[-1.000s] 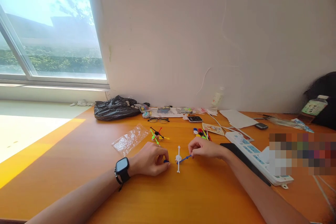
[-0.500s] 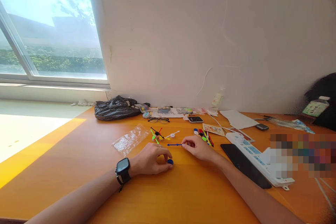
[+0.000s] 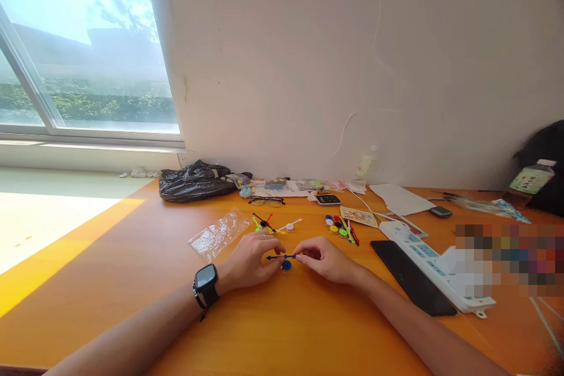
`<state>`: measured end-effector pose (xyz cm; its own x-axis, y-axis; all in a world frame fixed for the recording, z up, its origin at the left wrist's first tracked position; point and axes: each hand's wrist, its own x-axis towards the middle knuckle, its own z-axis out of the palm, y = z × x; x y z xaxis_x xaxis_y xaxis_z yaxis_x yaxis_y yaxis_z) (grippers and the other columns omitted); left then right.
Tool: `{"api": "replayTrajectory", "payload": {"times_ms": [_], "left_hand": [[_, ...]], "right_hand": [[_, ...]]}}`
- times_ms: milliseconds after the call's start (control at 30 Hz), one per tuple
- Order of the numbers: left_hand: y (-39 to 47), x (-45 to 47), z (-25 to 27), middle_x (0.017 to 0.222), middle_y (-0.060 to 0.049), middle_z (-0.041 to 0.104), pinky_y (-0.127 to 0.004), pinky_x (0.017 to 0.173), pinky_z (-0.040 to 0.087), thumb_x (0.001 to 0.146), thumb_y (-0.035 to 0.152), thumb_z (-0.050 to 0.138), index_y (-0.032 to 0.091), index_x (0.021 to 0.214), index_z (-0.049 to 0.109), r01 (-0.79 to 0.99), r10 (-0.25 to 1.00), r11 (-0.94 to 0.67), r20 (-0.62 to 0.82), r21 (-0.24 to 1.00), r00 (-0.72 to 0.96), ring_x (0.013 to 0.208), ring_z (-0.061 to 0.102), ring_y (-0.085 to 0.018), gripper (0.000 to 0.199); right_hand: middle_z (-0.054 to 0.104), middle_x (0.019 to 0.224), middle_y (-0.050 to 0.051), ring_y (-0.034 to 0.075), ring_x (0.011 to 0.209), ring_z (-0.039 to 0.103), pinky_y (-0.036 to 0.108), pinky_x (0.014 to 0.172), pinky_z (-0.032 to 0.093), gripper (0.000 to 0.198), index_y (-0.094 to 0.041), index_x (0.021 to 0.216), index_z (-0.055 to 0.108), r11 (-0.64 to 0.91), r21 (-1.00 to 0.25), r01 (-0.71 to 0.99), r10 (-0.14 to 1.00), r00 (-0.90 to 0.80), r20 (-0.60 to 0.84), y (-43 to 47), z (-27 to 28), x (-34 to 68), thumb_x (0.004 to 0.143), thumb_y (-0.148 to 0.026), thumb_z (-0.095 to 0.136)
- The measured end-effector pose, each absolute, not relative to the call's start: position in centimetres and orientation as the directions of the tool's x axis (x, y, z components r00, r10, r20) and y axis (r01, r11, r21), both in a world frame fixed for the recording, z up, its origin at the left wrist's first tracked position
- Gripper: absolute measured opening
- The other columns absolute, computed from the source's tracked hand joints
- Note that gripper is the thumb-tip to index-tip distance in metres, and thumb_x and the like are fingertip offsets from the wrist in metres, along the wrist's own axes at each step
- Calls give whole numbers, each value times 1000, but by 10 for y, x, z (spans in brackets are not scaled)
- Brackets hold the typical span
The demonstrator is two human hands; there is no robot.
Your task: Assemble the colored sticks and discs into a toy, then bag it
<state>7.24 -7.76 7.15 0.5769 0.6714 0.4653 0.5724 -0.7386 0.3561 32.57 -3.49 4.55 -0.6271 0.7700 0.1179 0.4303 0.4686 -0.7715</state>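
A thin blue arrow spinner (image 3: pixel 275 257) is pinched at its right end between the thumb and fingers of my right hand (image 3: pixel 328 261). It hovers just above a small round blue base (image 3: pixel 286 265) on the table. My left hand (image 3: pixel 251 258) is curled at that base's left side, with its thumb against the rim; part of its grip is hidden. Beyond my left hand lie multicoloured arrow spinners on bases (image 3: pixel 264 224) and a white arrow spinner (image 3: pixel 289 227). Behind my right hand is a group of loose coloured round bases (image 3: pixel 337 226) beside loose arrows (image 3: pixel 351 232).
A clear plastic bag (image 3: pixel 220 235) lies left of the spinners. A black phone (image 3: pixel 409 276) and a white power strip (image 3: pixel 436 267) are right of my right arm. Along the wall are a black plastic bag (image 3: pixel 196 182), glasses (image 3: pixel 267 201) and a bottle (image 3: pixel 365 165).
My right hand has brought the blue arrow left and nearer, over the blue base. My left hand has stayed beside the base, its index finger shifting slightly.
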Motion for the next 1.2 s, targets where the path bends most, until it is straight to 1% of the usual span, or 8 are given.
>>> {"api": "replayTrajectory", "payload": {"times_ms": [100,167,300,433,667,833,1033,1200], "left_hand": [[-78,72,71,90,-3,78,-29,77,50,94,15,59,23,96,77,545,675,-738,429,398,601,84,68,-18,20],[-79,72,71,89,-3,79,-28,76,50,94,14,58,24,98,78,526,658,-752,428,396,619,82,68,-18,22],[-78,73,67,88,-3,78,-27,73,50,95,16,56,23,98,77,511,632,-775,439,373,638,78,68,-17,22],[-78,73,67,89,-3,79,-26,73,51,97,18,56,23,100,77,500,628,-778,433,381,647,79,69,-16,22],[-78,73,65,91,-4,79,-26,75,53,97,18,55,22,100,78,492,629,-777,450,393,634,81,70,-16,23],[-77,73,64,89,-4,78,-27,74,52,96,19,58,22,98,78,486,630,-776,470,401,618,81,68,-17,20],[-77,73,64,90,-4,78,-28,76,52,95,17,58,22,96,79,504,651,-759,481,412,587,83,68,-17,21],[-76,73,63,86,-4,76,-27,71,49,95,17,58,21,89,75,536,641,-767,458,352,616,76,65,-16,19]], "right_hand": [[74,79,4,14,66,57,25,61,40,28,-16,99,83,453,-788,416,766,-635,105,-34,43,326,93,-36,66],[78,82,6,16,68,61,25,62,44,27,-16,100,85,431,-810,398,764,-639,93,-33,43,326,91,-34,66],[82,89,7,19,75,68,26,66,49,27,-18,100,87,430,-822,372,749,-655,95,-32,44,328,90,-32,67],[83,91,7,21,78,70,26,66,50,26,-19,99,88,422,-820,386,755,-651,83,-30,44,330,90,-32,68],[83,97,8,22,83,71,26,68,51,29,-20,105,87,423,-829,366,737,-671,80,-29,46,332,92,-36,67],[82,94,9,21,82,70,28,72,52,29,-19,104,87,444,-824,350,742,-660,119,-31,48,330,90,-37,70],[81,90,8,19,77,67,26,67,50,29,-21,107,87,437,-830,347,761,-635,135,-29,42,329,90,-38,70],[79,86,7,17,74,65,25,64,47,27,-20,106,87,469,-809,354,748,-646,151,-29,41,329,90,-35,71]]}}
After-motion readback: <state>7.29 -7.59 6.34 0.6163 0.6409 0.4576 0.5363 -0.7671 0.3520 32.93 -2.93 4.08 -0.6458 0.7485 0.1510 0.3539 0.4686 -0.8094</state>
